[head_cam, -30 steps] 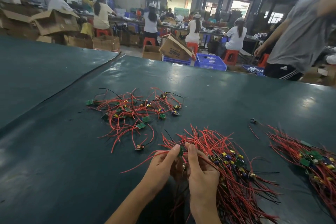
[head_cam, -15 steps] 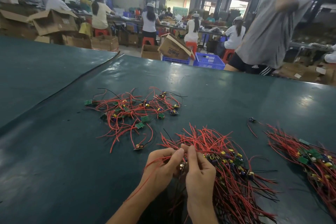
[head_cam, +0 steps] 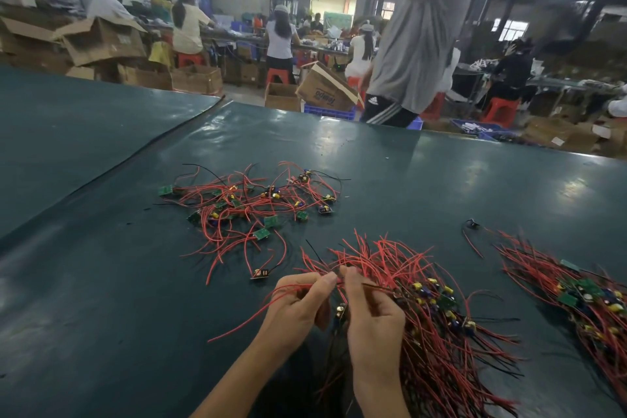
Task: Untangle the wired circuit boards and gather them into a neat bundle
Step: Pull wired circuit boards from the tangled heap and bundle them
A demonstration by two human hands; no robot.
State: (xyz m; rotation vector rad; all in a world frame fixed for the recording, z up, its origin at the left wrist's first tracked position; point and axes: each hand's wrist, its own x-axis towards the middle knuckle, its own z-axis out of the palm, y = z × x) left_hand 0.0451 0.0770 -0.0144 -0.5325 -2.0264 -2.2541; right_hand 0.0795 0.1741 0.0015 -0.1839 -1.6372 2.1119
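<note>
Red-wired green circuit boards (head_cam: 251,207) messy at eleven o'clock, not sorted yet; tidy red bundle (head_cam: 424,282) at three. Left hand (head_cam: 295,309) and right hand (head_cam: 373,322) pinching wires (head_cam: 288,288).

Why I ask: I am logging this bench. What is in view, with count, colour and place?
table: one, dark green, foreground.
loose tangle: one, red wires with green boards, table centre.
lone board: one, dark, red wire, left of the hands.
near bundle: one, red wires, under the hands.
right bundle: one, red, far right.
cardboard boxes: several, brown, behind table.
blue crates: a few, floor behind table.
standing person: one, grey shirt, beyond table.
seated workers: several, far benches.
left hand: pinches near bundle's wires.
right hand: pinches the same wires.
</note>
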